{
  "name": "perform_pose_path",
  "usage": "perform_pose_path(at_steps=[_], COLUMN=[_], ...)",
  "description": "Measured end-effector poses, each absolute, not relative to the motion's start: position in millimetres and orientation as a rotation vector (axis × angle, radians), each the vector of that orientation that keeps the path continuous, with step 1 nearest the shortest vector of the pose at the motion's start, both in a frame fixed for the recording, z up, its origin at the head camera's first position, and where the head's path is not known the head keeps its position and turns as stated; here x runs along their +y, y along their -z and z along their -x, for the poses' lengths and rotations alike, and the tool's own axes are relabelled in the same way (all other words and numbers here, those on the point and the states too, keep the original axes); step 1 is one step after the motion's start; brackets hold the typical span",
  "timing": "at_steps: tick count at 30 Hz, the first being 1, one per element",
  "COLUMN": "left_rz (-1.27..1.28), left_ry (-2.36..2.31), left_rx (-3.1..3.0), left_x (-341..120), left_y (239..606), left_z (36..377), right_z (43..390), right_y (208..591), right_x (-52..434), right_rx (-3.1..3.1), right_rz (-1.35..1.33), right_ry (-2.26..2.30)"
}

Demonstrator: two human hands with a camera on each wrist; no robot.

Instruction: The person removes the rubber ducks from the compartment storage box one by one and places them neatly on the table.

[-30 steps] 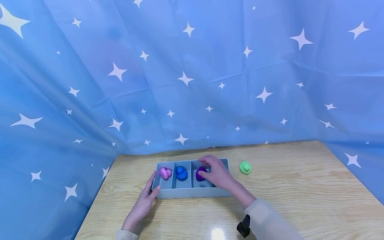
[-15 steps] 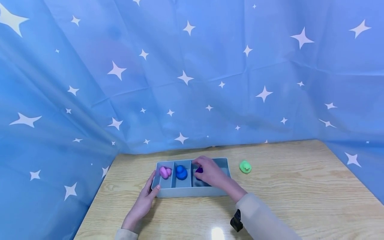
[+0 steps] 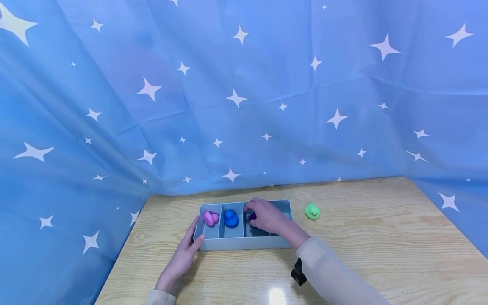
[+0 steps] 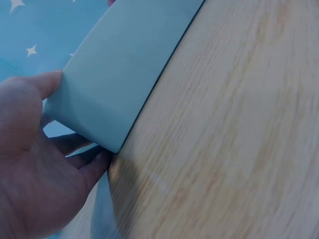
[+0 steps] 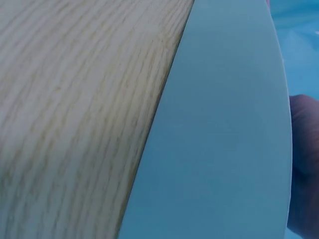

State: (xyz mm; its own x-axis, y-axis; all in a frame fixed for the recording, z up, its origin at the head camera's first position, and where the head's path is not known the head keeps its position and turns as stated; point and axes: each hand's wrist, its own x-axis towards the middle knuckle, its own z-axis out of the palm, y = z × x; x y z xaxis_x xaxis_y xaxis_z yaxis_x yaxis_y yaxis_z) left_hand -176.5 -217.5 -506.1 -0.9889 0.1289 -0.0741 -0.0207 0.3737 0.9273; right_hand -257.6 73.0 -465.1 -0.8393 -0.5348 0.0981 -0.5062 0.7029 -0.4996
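left hand (image 3: 182, 254): relaxed fingers resting against tray (image 3: 236, 244) corner
right hand (image 3: 267, 215): fingers curled around purple duck (image 3: 252, 216), third slot

The tray (image 3: 244, 243) sits on the table (image 3: 366, 241) in front of me, its long side running left to right, with the curtain (image 3: 244, 93) hanging behind the table's far edge. My left hand (image 3: 182, 258) rests against the tray's left end, at the near corner. My right hand (image 3: 267, 215) reaches over the near wall into the third compartment from the left, on top of a duck (image 3: 252, 216) lying there. One duck (image 3: 210, 218) lies in the leftmost compartment and another (image 3: 231, 218) in the second. A fourth duck (image 3: 312, 211) stands on the table just right of the tray, apart from it
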Motion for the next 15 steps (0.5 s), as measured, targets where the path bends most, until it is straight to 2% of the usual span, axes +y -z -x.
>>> perform_pose_path(at_steps=[15], left_rz=[-0.110], left_ry=[-1.694], left_rx=[2.482], left_x=[-217.7], left_y=[505.3], left_z=[176.0], right_z=[260.8], right_y=[453.5], right_x=[73.3], right_rx=[2.863], right_rz=[0.936], right_ry=[0.446])
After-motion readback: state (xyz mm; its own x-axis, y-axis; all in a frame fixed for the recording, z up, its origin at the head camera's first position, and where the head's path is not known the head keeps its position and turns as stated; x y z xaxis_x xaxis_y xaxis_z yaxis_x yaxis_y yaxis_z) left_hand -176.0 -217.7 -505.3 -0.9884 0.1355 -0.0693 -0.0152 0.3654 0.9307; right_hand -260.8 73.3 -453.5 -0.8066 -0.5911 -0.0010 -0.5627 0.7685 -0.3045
